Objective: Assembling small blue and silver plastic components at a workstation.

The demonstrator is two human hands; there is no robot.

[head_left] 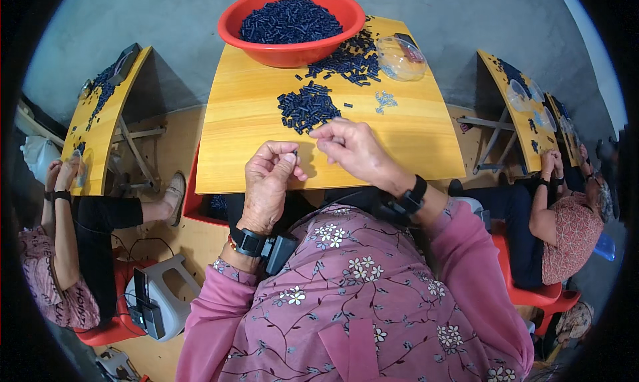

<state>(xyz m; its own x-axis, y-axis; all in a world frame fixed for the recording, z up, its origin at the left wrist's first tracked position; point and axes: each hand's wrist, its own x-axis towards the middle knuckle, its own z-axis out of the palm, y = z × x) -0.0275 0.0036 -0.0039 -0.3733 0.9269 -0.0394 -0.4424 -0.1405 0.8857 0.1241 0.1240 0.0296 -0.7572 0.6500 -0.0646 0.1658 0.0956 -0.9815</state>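
My left hand (271,176) is just above the near edge of the yellow wooden table (233,109). Its thumb and fingertips pinch a small dark blue tubular piece (295,153). To its right, my right hand (356,149) hovers with bent fingers drawn together, pointing toward the left hand; whatever they hold is too small to make out. Just beyond both hands lies a loose heap of the same dark blue pieces (306,107). A little cluster of tiny clear parts (385,102) rests to the right of that heap.
At the far edge stands a red basin (293,54) full of dark pieces, with more spilled (349,64) beside it. A clear plastic bowl (399,66) is at far right. People work at side tables (123,102) to the left and right. A red container (200,205) sits below the table.
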